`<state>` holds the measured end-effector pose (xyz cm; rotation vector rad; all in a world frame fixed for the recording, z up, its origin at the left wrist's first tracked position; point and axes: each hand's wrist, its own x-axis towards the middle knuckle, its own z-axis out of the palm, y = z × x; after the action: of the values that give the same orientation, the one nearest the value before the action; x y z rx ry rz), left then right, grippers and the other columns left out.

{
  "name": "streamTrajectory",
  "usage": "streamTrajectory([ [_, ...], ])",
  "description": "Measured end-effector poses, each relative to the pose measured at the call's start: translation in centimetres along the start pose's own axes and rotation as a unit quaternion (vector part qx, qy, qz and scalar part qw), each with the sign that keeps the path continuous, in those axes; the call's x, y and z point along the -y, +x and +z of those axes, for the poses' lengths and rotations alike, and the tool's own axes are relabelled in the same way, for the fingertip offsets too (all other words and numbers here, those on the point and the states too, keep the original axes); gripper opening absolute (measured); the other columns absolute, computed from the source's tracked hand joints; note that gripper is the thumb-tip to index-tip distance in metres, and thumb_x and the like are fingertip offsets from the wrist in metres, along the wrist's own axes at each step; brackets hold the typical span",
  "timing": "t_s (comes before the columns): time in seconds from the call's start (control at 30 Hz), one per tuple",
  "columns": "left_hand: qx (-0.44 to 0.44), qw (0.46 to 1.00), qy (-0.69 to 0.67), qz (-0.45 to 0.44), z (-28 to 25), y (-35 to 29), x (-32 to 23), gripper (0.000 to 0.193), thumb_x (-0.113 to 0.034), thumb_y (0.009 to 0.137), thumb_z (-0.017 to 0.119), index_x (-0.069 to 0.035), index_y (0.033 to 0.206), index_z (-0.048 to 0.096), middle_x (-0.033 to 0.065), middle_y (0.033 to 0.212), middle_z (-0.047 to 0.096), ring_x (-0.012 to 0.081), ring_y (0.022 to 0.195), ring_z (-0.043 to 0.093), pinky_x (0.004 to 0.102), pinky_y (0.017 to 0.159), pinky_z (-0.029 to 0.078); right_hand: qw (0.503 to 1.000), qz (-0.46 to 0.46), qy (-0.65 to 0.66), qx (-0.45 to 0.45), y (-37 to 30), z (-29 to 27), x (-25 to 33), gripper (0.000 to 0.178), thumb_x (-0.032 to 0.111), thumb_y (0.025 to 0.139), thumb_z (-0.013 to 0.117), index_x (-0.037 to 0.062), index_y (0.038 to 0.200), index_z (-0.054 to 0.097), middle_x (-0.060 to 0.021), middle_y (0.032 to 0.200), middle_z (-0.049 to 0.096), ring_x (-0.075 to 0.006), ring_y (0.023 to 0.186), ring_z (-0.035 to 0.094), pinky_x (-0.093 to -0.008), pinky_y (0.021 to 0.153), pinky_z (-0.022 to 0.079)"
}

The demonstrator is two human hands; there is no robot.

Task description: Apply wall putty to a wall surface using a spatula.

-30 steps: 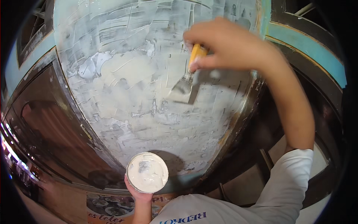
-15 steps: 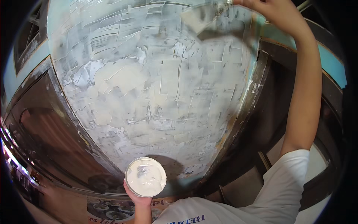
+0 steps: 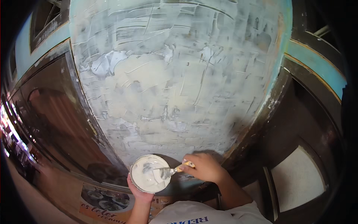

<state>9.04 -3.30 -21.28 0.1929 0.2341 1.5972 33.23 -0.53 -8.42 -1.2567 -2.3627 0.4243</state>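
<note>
The right hand [image 3: 204, 167] has lowered the scraper [image 3: 172, 171] into the tub [image 3: 132, 176].

A brown door [image 3: 59, 115] stands at left, a turquoise strip [image 3: 319, 67] and a pale panel [image 3: 298, 179] at right, and a printed banner [image 3: 106, 201] shows below.
</note>
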Motion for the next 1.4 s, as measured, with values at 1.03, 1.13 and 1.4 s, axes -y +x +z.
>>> streamTrajectory([
  [1.03,0.026,0.997,-0.07,0.005,3.4,0.7,-1.1,0.062,-0.05,0.094,0.038,-0.009,0.14,0.046,0.0122,0.142,0.049,0.0331,0.13,0.046,0.0483,0.11,0.035,0.994,-0.1,0.018,-0.049,1.8,-1.9,1.2,0.028,0.009,0.075,0.069,0.0093,0.102,0.066,-0.0094,0.094,0.06,-0.0294,0.08,0.062,-0.0359,0.068,0.051],
  [1.13,0.054,0.997,-0.061,0.006,3.2,0.4,-1.1,0.063,-0.05,0.094,0.038,-0.008,0.14,0.046,0.0122,0.143,0.048,0.0327,0.13,0.045,0.0478,0.111,0.034,0.991,-0.099,0.038,-0.084,1.6,-2.2,1.1,0.028,0.003,0.074,0.068,0.0081,0.101,0.066,-0.0089,0.094,0.058,-0.029,0.079,0.06,-0.0354,0.067,0.05],
  [1.4,0.034,0.998,-0.057,-0.014,5.0,1.1,-1.0,0.065,-0.053,0.093,0.037,-0.009,0.14,0.047,0.0106,0.141,0.05,0.0315,0.129,0.047,0.0478,0.108,0.037,0.976,-0.191,-0.063,-0.084,1.2,-3.6,0.8,0.03,0.008,0.075,0.071,0.0137,0.104,0.067,-0.0057,0.097,0.057,-0.0251,0.085,0.055,-0.0362,0.076,0.047],
])
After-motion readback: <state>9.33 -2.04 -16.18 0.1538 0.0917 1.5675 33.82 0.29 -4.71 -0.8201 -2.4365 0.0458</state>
